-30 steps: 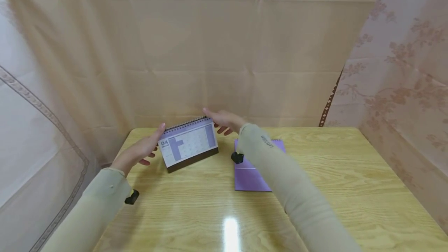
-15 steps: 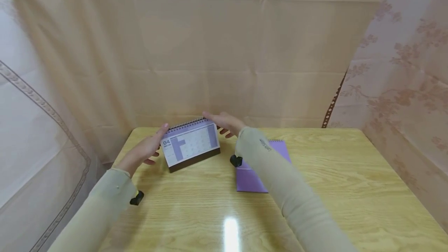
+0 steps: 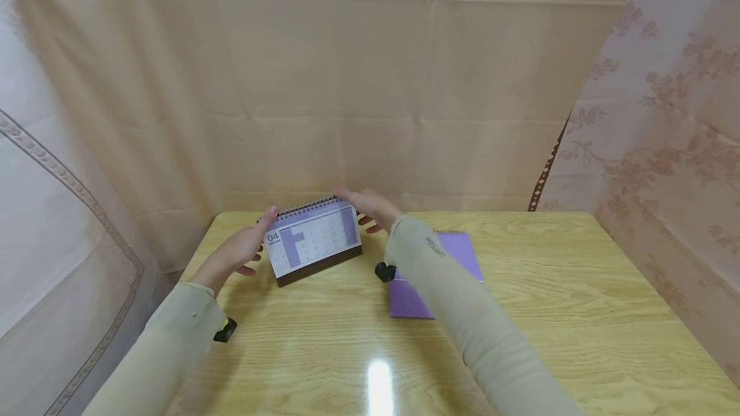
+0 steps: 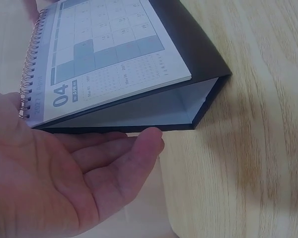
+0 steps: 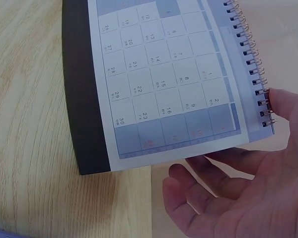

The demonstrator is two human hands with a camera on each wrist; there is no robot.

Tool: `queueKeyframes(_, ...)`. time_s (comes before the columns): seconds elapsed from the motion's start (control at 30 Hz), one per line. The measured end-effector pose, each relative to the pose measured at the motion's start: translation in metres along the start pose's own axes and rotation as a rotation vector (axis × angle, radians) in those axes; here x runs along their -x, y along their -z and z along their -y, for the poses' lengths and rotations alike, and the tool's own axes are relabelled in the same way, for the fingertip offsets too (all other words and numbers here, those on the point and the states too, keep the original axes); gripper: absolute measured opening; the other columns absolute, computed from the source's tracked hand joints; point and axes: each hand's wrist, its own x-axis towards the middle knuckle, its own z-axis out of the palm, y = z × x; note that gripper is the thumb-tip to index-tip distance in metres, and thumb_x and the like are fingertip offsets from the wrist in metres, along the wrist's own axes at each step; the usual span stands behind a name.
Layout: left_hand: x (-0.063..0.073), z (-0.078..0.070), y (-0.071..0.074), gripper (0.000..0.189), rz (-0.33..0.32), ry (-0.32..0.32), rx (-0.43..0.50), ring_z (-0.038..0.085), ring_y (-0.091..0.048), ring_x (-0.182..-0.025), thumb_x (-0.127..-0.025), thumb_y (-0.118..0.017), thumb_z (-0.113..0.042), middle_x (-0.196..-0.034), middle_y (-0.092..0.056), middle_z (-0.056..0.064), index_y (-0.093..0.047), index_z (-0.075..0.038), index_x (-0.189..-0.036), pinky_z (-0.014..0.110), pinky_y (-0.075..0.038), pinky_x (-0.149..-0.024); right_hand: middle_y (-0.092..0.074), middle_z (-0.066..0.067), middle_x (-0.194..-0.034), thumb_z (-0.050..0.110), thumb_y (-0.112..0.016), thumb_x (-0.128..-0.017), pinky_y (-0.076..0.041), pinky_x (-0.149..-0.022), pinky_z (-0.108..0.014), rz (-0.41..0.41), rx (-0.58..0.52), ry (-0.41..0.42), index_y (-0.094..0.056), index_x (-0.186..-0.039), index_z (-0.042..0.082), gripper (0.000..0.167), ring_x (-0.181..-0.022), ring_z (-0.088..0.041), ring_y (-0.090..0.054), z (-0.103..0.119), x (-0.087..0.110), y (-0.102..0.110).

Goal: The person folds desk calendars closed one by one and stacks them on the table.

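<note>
A desk calendar (image 3: pixel 315 239) stands tent-like on the table's left side, its April page facing me and its spiral binding on top. My left hand (image 3: pixel 237 249) holds its left end, thumb by the spiral and fingers behind the back panel. The left wrist view shows the hollow between the dark calendar's (image 4: pixel 104 39) panels and the left hand's (image 4: pixel 54 173) fingers along the rear one. At the other end, my right hand (image 3: pixel 372 207) has its thumb on the spiral. In the right wrist view, the right hand's (image 5: pixel 238 193) other fingers reach behind the page edge.
A purple spiral-bound pad (image 3: pixel 407 300) lies flat on the wooden table (image 3: pixel 555 313), partly covered by my right sleeve (image 3: pixel 457 307). A beige curtain (image 3: pixel 370 82) hangs behind the table's far edge. Patterned cloths hang at left and right.
My right thumb has come down onto the spiral at the calendar's right end. The calendar stays nearly in place, and the left hand keeps its hold.
</note>
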Motion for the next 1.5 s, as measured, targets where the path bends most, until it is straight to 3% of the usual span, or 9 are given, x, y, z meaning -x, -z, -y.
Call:
queueKeyframes(0.23,-0.0024,-0.0014,-0.0016,0.123,0.011,0.011,0.022,0.059,-0.040,-0.131,-0.079,-0.011,-0.095,-0.154,-0.025,0.039,-0.027,-0.003,-0.159,0.050,-0.056,-0.079,-0.040,-0.012,-0.156,0.078,-0.058,-0.085,-0.043,-0.103,-0.056,-0.006,-0.011,-0.007,-0.041,-0.154,0.012,0.098,-0.133,-0.044,-0.046,-0.0029,0.0020,0.0016)
queueKeyframes(0.5,0.0016,0.0027,0.0021,0.119,0.011,0.008,0.021,0.061,-0.039,-0.129,-0.083,-0.009,-0.092,-0.152,-0.024,0.042,-0.024,-0.001,-0.159,0.052,-0.057,-0.077,-0.038,-0.015,-0.157,0.078,-0.057,-0.086,-0.043,-0.102,-0.056,0.034,-0.008,0.004,-0.039,-0.156,0.013,0.097,-0.133,-0.044,-0.045,-0.0011,-0.0025,-0.0016)
queueKeyframes(1.5,0.0035,-0.0032,-0.0004,0.119,0.029,0.021,0.099,0.058,-0.039,-0.131,-0.079,-0.014,-0.095,-0.150,-0.030,0.037,-0.035,-0.006,-0.155,0.055,-0.054,-0.085,-0.040,-0.013,-0.155,0.078,-0.057,-0.086,-0.040,-0.106,-0.060,0.039,-0.056,0.020,-0.042,-0.154,0.012,0.096,-0.131,-0.045,-0.044,-0.0037,-0.0007,-0.0008)
